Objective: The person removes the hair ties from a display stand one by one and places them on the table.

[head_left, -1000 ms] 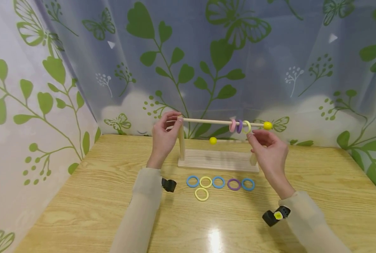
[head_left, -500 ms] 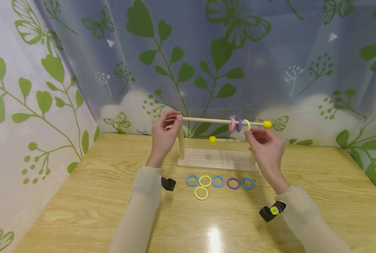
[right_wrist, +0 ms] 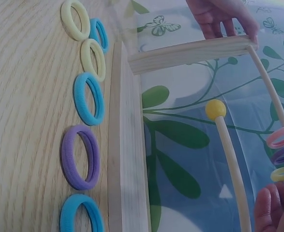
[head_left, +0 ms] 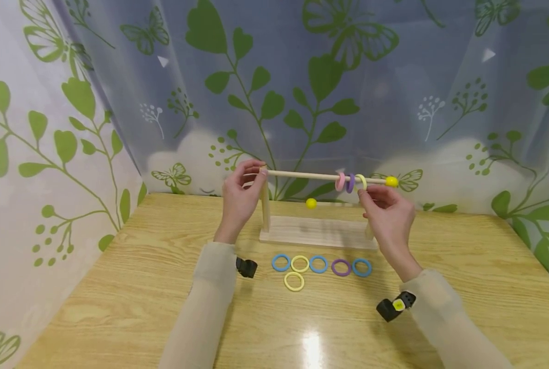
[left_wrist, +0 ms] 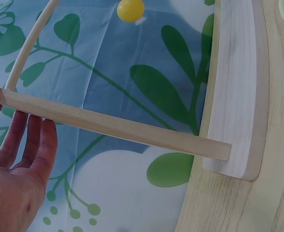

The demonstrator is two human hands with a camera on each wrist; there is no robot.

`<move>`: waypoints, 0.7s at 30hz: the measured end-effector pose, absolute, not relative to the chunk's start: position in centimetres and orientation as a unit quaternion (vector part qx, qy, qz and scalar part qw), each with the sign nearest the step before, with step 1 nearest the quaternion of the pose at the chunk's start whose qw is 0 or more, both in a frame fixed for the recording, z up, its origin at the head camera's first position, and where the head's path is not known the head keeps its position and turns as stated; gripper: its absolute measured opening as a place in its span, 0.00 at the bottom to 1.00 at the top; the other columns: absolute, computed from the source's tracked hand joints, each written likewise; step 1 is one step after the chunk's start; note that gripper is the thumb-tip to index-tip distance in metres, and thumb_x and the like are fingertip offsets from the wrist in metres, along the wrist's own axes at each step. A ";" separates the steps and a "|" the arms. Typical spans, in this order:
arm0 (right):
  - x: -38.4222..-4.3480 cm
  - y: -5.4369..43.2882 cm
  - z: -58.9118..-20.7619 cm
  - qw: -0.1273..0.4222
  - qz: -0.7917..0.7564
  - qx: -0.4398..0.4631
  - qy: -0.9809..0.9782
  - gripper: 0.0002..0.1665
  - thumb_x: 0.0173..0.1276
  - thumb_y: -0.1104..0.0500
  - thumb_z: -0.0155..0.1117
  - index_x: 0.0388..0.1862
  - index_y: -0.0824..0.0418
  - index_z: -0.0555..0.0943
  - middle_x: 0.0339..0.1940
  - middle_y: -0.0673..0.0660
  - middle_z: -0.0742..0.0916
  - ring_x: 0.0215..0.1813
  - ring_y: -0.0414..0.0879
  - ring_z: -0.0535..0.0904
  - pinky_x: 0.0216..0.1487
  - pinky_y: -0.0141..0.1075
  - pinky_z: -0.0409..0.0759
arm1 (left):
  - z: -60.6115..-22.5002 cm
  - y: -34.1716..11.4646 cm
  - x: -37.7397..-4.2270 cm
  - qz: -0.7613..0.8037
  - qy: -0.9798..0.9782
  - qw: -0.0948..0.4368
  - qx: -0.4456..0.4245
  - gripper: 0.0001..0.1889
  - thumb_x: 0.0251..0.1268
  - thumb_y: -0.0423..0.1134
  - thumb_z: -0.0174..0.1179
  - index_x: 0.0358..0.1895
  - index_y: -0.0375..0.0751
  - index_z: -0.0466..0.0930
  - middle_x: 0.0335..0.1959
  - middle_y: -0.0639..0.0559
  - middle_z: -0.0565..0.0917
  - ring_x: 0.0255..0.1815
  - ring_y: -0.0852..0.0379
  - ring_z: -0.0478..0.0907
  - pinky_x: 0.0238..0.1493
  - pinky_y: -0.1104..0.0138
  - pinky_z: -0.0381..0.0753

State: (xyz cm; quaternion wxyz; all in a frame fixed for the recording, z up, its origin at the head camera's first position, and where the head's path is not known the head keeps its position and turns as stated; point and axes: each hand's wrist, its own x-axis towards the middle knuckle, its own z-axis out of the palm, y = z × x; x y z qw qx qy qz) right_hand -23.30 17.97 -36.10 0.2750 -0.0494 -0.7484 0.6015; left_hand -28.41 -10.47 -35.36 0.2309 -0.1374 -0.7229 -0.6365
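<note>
My left hand (head_left: 242,189) holds the top of the wooden stand's left post (head_left: 265,210), where the upper rod (head_left: 297,175) meets it. On the rod's right part hang a pink hair tie (head_left: 337,185), a purple hair tie (head_left: 349,187) and a yellow hair tie (head_left: 364,181). Thumb and fingers of my right hand (head_left: 391,218) pinch the yellow one at its lower edge. A yellow ball (head_left: 391,182) caps the rod's right end. The left wrist view shows the left fingers (left_wrist: 45,145) behind the post; the right wrist view cuts off most of the right hand (right_wrist: 275,208).
A lower rod with a yellow ball (head_left: 311,203) runs above the stand's base (head_left: 318,231). In front lie several hair ties: blue (head_left: 281,270), yellow (head_left: 300,271), purple (head_left: 341,275), another yellow (head_left: 294,290) and more blue. A patterned curtain (head_left: 274,102) hangs behind the wooden table (head_left: 163,287).
My right hand and wrist have shifted slightly left, still pinching the yellow hair tie. The left hand keeps its place on the post, and the hair ties on the table have not moved.
</note>
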 end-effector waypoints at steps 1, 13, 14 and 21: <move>-23.3 18.0 -36.1 0.276 0.602 -0.050 -0.748 0.15 0.65 0.55 0.75 0.44 0.64 0.87 0.26 0.34 0.87 0.29 0.32 0.84 0.28 0.25 0.83 | -35.4 -10.5 -28.4 -0.635 -0.724 0.231 -0.138 0.11 0.74 0.41 0.63 0.53 0.43 0.83 0.47 0.42 0.85 0.48 0.46 0.85 0.42 0.72 0.84; -23.1 18.4 -35.7 0.290 0.604 -0.053 -0.741 0.15 0.66 0.56 0.74 0.44 0.66 0.87 0.25 0.32 0.86 0.29 0.30 0.83 0.28 0.24 0.82 | -35.4 -10.4 -28.4 -0.638 -0.723 0.229 -0.134 0.11 0.73 0.40 0.63 0.53 0.41 0.83 0.47 0.41 0.85 0.49 0.44 0.85 0.42 0.73 0.83; -23.0 18.4 -35.7 0.291 0.603 -0.052 -0.741 0.15 0.66 0.56 0.74 0.44 0.66 0.87 0.25 0.32 0.86 0.29 0.30 0.83 0.28 0.24 0.82 | -35.4 -10.4 -28.4 -0.640 -0.722 0.229 -0.133 0.11 0.73 0.40 0.63 0.53 0.41 0.83 0.47 0.40 0.85 0.49 0.43 0.85 0.42 0.74 0.83; -22.8 18.9 -35.6 0.286 0.598 -0.061 -0.747 0.16 0.66 0.54 0.74 0.46 0.64 0.88 0.28 0.33 0.87 0.31 0.30 0.84 0.29 0.24 0.83 | -35.3 -10.4 -28.3 -0.647 -0.715 0.227 -0.136 0.11 0.73 0.40 0.63 0.53 0.40 0.84 0.47 0.39 0.84 0.48 0.43 0.84 0.42 0.74 0.83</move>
